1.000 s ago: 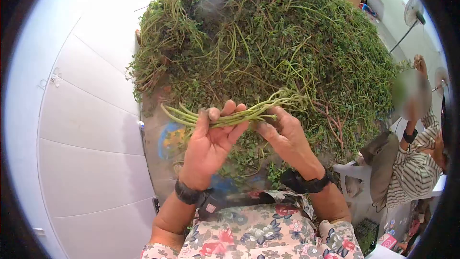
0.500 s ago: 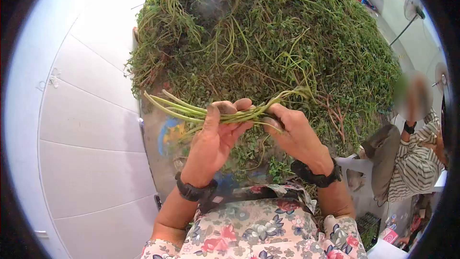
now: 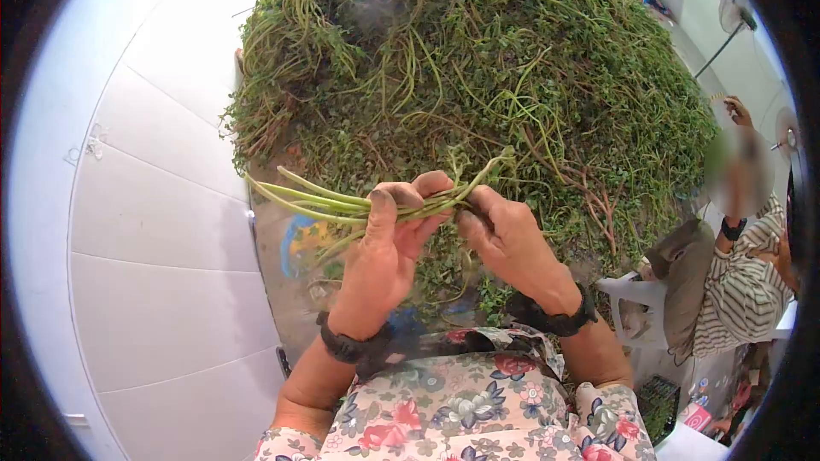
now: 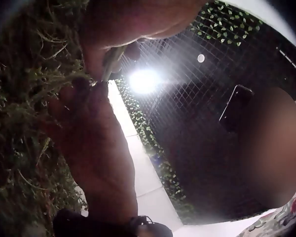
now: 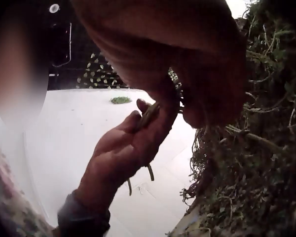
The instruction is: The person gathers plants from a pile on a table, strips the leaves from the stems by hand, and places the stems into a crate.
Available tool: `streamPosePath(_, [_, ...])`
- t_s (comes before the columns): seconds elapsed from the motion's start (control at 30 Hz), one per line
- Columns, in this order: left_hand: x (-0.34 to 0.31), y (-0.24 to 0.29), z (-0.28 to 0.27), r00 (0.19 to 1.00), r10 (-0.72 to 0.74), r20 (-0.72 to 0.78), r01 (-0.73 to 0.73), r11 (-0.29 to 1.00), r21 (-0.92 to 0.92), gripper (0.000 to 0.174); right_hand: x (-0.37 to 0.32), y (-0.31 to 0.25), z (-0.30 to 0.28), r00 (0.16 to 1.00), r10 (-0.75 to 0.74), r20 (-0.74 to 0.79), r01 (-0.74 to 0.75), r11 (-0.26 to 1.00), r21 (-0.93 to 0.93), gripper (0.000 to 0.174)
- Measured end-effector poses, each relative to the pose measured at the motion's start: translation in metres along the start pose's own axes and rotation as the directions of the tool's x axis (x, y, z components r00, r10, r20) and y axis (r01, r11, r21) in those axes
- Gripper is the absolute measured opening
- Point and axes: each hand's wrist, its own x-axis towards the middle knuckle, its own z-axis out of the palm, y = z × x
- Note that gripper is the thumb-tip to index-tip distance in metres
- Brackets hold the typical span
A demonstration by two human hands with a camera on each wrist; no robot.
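A bundle of long green plant stems (image 3: 320, 205) lies across both hands in the head view, cut ends out to the left. My left hand (image 3: 380, 243) grips the bundle near its middle, thumb on the near side and fingertips curled over it. At the bundle's right part, my right hand (image 3: 517, 243) pinches stems between thumb and forefinger, close to the left fingers. Thin curled tips (image 3: 491, 166) stick up beyond the right fingers. In the right wrist view, the left hand (image 5: 121, 148) cups the stems from below, with two ends hanging under it.
A large heap of leafy green stems (image 3: 478, 51) covers the table ahead. Bare table top (image 3: 282, 282) shows at the front left, beside a white wall (image 3: 162, 290). To the right, another person in a striped shirt (image 3: 735, 299) sits near a white plastic stool (image 3: 636, 312).
The bundle has slid leftward through the hands, so its cut ends reach farther past my left hand. My right hand has closed in on the stems near the left fingers.
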Motion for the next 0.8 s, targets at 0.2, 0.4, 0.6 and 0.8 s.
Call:
streamPosePath(0.2, [-0.005, 0.009, 0.002, 0.997, -0.030, -0.071, 0.033, 0.999, 0.044, 0.033, -0.003, 0.009, 0.004, 0.955, -0.294, -0.034, 0.261, 0.893, -0.367, 0.012])
streamPosePath(0.4, [-0.006, 0.009, 0.014, 0.997, -0.046, -0.058, 0.045, 0.999, -0.023, 0.034, 0.013, 0.030, -0.002, 0.977, -0.131, -0.167, 0.089, 0.968, -0.235, 0.009])
streamPosePath(0.6, [-0.002, 0.018, 0.002, 0.994, -0.092, -0.050, 0.079, 0.971, -0.225, 0.034, 0.011, 0.021, -0.020, 0.830, 0.533, -0.161, -0.332, 0.705, 0.627, 0.020])
streamPosePath(0.8, [-0.001, 0.007, 0.002, 0.983, -0.171, -0.064, 0.140, 0.931, -0.337, 0.035, 0.009, 0.066, -0.029, 0.890, 0.386, 0.243, -0.289, 0.065, 0.955, 0.018])
